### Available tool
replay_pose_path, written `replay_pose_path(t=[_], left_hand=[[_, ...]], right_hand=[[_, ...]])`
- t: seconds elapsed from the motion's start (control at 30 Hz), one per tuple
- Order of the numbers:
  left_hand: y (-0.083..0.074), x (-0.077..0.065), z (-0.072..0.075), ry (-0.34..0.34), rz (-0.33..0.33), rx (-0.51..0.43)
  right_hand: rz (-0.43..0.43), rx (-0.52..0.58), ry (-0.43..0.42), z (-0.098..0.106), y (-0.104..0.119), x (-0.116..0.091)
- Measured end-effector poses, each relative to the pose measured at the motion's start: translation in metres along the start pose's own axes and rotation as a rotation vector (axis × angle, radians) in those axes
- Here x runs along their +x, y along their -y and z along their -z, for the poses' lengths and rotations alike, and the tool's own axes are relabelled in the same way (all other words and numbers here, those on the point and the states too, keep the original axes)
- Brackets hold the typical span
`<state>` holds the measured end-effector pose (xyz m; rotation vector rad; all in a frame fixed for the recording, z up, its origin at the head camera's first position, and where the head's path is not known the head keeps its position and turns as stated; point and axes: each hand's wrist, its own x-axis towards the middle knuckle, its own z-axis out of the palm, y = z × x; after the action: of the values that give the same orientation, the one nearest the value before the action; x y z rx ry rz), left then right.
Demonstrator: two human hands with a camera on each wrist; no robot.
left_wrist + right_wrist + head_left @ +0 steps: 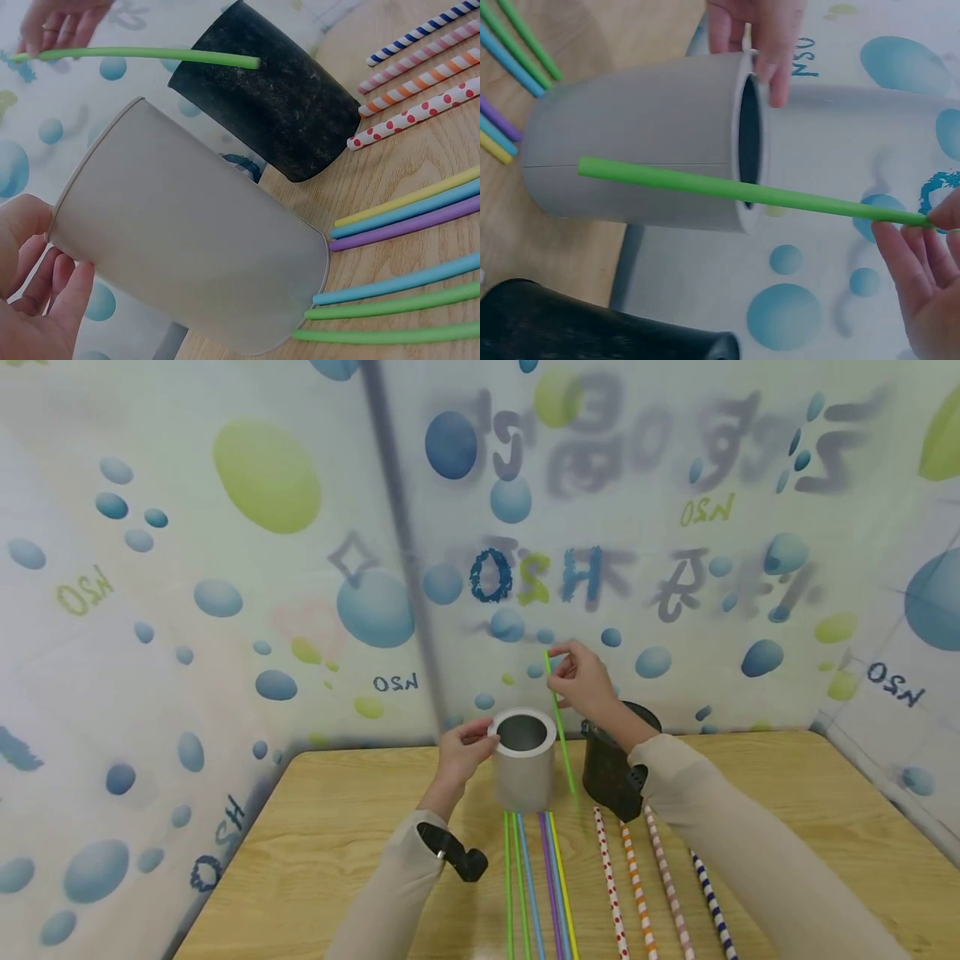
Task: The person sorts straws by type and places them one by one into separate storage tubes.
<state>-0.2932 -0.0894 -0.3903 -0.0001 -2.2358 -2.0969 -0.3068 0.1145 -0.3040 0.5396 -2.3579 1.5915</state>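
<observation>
My right hand (pixel 582 681) pinches a plain green straw (pixel 564 743) near its upper end. The straw hangs slightly tilted, its lower part between the light grey pot (pixel 523 785) and the black pot (pixel 607 772). In the right wrist view the straw (pixel 690 184) crosses in front of the grey pot (pixel 637 142). With thumb and fingers, my left hand (pixel 461 752) grips the grey pot's rim on its left side. The left wrist view shows this hand (pixel 45 262) at the rim, with the pot standing upright on the wooden table.
In front of the grey pot lie several plain straws (pixel 525 885) in green, blue, purple and yellow. Patterned straws (pixel 637 893), dotted and striped, lie before the black pot. A printed curtain (pixel 300 610) stands right behind the table (pixel 337 835).
</observation>
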Motion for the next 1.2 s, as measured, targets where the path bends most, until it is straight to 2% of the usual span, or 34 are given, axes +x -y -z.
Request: replay_pose_path(t=[0.33,0.47,0.63,0.77,0.97,1.2], left_hand=[[0.001,0.000,0.001,0.011,0.006,0.008],[0.000,-0.001,0.002,0.021,-0.002,0.000],[0.000,0.000,0.002,0.034,0.000,-0.002],[0.000,0.000,0.001,0.038,-0.004,0.004],[-0.002,-0.003,0.001,0.033,0.003,0.004],[-0.020,-0.014,0.003,0.062,0.014,-0.003]], right_hand=[[0.063,-0.012,-0.053,-0.001,0.030,0.032],[0.062,-0.010,-0.074,-0.003,0.041,0.043],[0.038,0.003,-0.062,-0.008,0.048,0.049],[0.040,0.023,-0.053,-0.013,0.043,0.048],[0.104,0.023,-0.045,-0.025,0.023,0.037],[0.094,0.063,0.011,-0.033,0.001,0.022]])
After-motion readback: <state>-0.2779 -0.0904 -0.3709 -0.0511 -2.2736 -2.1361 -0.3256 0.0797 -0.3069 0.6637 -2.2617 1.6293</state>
